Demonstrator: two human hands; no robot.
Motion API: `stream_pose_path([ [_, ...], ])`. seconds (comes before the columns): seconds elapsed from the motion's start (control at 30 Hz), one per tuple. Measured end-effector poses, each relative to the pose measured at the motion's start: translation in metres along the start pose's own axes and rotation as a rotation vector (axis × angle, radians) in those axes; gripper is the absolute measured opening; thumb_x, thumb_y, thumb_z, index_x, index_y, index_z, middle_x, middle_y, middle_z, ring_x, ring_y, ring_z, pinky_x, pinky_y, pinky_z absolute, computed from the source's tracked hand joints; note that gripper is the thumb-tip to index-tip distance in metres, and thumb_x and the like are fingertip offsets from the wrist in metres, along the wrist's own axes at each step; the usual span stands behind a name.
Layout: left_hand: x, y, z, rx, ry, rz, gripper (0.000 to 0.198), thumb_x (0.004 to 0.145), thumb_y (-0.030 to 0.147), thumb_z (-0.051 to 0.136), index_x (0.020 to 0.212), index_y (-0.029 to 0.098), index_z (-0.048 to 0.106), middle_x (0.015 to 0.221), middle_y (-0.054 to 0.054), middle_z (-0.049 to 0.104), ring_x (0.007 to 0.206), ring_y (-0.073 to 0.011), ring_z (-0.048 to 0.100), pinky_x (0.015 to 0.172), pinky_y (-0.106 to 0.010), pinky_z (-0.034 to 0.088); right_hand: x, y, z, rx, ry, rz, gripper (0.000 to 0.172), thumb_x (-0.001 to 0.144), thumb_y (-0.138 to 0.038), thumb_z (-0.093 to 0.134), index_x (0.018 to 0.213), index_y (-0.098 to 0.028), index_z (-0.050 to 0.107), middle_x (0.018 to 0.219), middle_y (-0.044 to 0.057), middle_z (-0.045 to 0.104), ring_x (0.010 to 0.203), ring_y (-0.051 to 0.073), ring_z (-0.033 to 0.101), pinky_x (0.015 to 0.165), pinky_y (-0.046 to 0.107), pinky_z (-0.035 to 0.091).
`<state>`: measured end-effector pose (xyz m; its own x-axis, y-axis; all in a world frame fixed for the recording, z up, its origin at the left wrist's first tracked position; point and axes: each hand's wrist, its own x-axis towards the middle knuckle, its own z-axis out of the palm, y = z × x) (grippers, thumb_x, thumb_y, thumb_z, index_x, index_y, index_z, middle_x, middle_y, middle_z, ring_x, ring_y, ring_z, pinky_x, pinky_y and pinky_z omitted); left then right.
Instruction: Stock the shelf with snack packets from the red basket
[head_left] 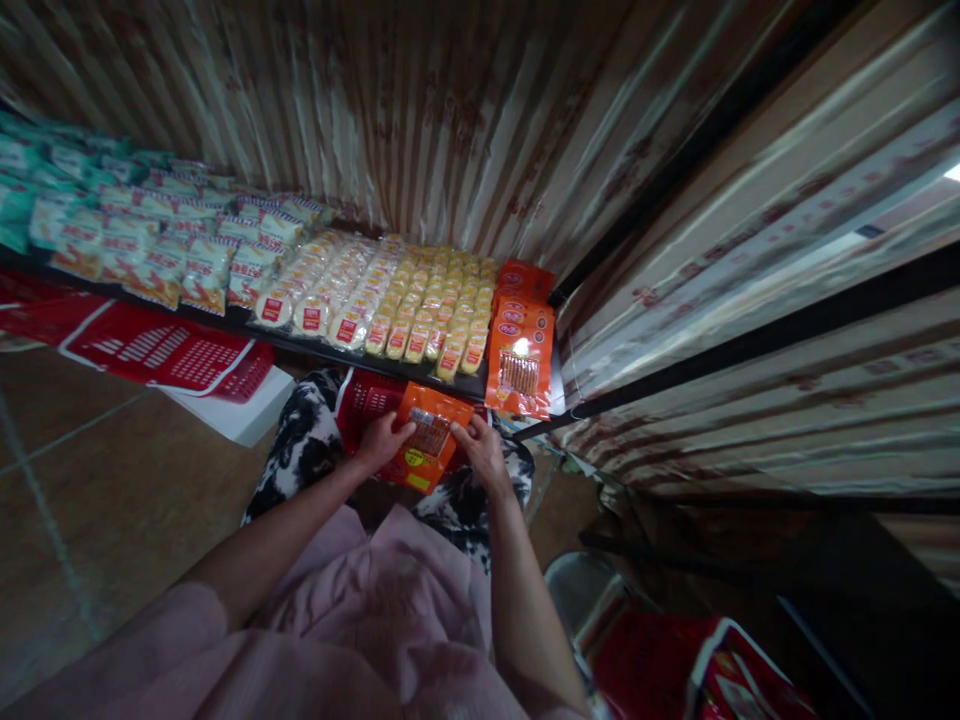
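Observation:
An orange snack packet (429, 440) sits between both hands, just below the front edge of the dark shelf (247, 322). My left hand (381, 440) grips its left edge with curled fingers. My right hand (481, 447) holds its right edge the same way. Under the packet is a red plastic basket (364, 402), resting on my lap. More orange packets (520, 352) of the same kind lie stacked at the shelf's right end.
The shelf carries rows of yellow packets (439, 305), pale round packets (322, 290) and green and white bags (90, 215). Red baskets (165, 352) stack under it at the left. Corrugated metal walls close in behind and to the right. A red bag (675, 665) lies bottom right.

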<state>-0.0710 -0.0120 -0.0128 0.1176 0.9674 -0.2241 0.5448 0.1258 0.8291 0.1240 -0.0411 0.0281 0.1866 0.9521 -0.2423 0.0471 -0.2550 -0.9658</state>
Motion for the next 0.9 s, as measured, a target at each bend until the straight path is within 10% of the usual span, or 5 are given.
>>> stream_pose_path([
  [0.27, 0.004, 0.012, -0.005, -0.084, 0.04, -0.002, 0.026, 0.081, 0.042, 0.059, 0.088, 0.017, 0.062, 0.079, -0.003, 0.068, 0.077, -0.0186, 0.064, 0.068, -0.027, 0.048, -0.016, 0.007, 0.005, 0.106, -0.16, 0.058, 0.035, 0.061, -0.048, 0.074, 0.073, -0.016, 0.067, 0.055, -0.005, 0.058, 0.051, 0.01, 0.048, 0.051, 0.021, 0.037],
  [0.73, -0.028, 0.056, -0.016, 0.0, 0.298, 0.427, 0.018, 0.085, 0.025, 0.047, 0.096, 0.019, 0.06, 0.112, -0.009, 0.058, 0.107, -0.0203, 0.055, 0.089, -0.031, 0.049, -0.019, 0.027, 0.018, 0.489, 0.424, 0.075, 0.038, 0.051, -0.045, 0.082, 0.064, -0.017, 0.059, 0.069, -0.002, 0.064, 0.062, 0.011, 0.059, 0.062, 0.026, 0.054],
  [0.9, -0.053, 0.051, 0.004, -0.035, -0.04, 0.445, 0.023, 0.087, 0.028, 0.042, 0.079, 0.018, 0.061, 0.089, -0.006, 0.063, 0.09, -0.0178, 0.058, 0.09, -0.031, 0.046, -0.022, 0.027, 0.026, 0.629, 0.48, 0.077, 0.042, 0.052, -0.04, 0.084, 0.056, -0.019, 0.048, 0.058, -0.007, 0.053, 0.055, 0.007, 0.056, 0.065, 0.023, 0.056],
])
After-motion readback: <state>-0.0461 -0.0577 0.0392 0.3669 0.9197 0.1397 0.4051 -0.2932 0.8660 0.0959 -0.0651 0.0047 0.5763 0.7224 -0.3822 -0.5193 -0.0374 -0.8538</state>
